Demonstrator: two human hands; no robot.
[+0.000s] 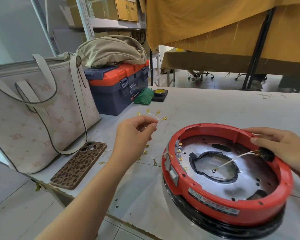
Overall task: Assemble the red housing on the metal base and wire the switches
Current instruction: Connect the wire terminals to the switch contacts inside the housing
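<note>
The red ring housing [215,203] sits on the round metal base [249,179], right of centre on the table. Two switches [171,172] sit in its left wall, with gold terminals behind them. My right hand [282,149] grips the housing's far right rim beside a black connector [267,154], from which a white wire with a ring terminal [232,161] runs over the base. My left hand [135,134] pinches a bundle of short white wires with gold spade terminals [156,116] above the table, left of the housing.
More loose wires and terminals [145,151] lie on the white table [206,108]. A leopard-print phone [80,165], a beige tote bag [36,115] and a blue-orange toolbox [118,90] stand at left. A tape roll [159,92] lies behind.
</note>
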